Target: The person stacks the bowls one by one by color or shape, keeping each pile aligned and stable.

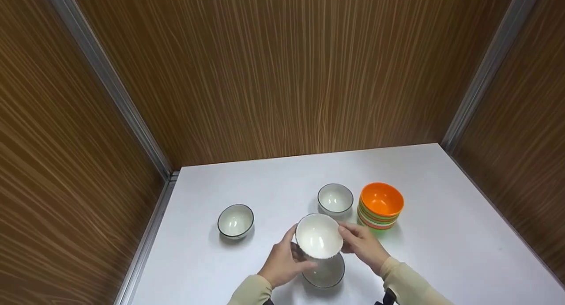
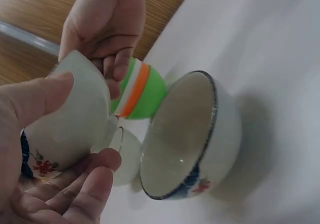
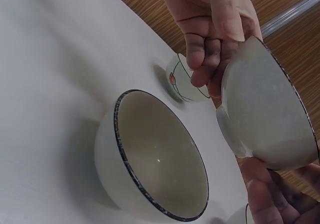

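Both hands hold a white bowl (image 1: 318, 236) by its sides, above a second white bowl (image 1: 326, 276) standing on the table. My left hand (image 1: 281, 264) grips the held bowl from the left, with thumb and fingers spread around its wall. On the opposite side my right hand (image 1: 364, 246) pinches it near the rim. The held bowl is tilted, and its inside faces the head camera. A red flower and a blue patch show on its outer wall in the left wrist view. The bowl underneath (image 2: 225, 139) has a dark rim and stands apart from the held one.
A white bowl with a dark rim (image 1: 235, 221) stands at the left of the white table (image 1: 190, 269). Another white bowl (image 1: 335, 198) is behind the hands. Beside it rises a stack of coloured bowls (image 1: 382, 201), orange on top. Wood-grain panels (image 1: 282, 75) enclose the table.
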Demonstrator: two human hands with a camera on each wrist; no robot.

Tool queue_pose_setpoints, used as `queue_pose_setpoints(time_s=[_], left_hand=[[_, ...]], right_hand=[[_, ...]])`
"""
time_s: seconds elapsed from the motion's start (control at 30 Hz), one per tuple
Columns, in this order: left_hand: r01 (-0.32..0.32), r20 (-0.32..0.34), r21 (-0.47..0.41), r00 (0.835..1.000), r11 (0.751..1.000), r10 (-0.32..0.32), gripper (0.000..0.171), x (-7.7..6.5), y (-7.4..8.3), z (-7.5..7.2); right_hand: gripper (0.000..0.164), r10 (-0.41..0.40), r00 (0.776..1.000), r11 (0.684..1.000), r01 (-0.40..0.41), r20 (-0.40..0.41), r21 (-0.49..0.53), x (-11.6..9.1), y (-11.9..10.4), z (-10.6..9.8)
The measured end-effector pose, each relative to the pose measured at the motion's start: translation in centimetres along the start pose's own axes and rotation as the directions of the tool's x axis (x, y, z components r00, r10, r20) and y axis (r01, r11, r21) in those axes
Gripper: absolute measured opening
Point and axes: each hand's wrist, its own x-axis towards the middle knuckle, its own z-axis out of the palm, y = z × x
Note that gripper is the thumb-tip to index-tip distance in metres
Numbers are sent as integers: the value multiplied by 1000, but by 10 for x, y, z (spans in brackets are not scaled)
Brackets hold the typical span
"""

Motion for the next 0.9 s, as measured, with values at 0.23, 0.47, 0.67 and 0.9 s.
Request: queue_pose_setpoints(time_s=[0.23,0.47,0.67,0.9], left_hand=[[-53,-78,194,995,980,69,100,-5,-17,11],[-77,-156,320,979,944,133,97,-13,-35,25],[-42,-133,306,987,951,86,99,-15,-47,33],[-12,-114,274,992,962,45,99,-16,-53,38]], right_hand=[[58,51,998,996,-53,-31,-71,1,30,0],[61,125,991,982,-130,-46,-140,-3,48,2],[49,144,988,976,-151,-56,-154,-5,56,4],[56,78,993,989,-66,84,-133,-8,70,-4]])
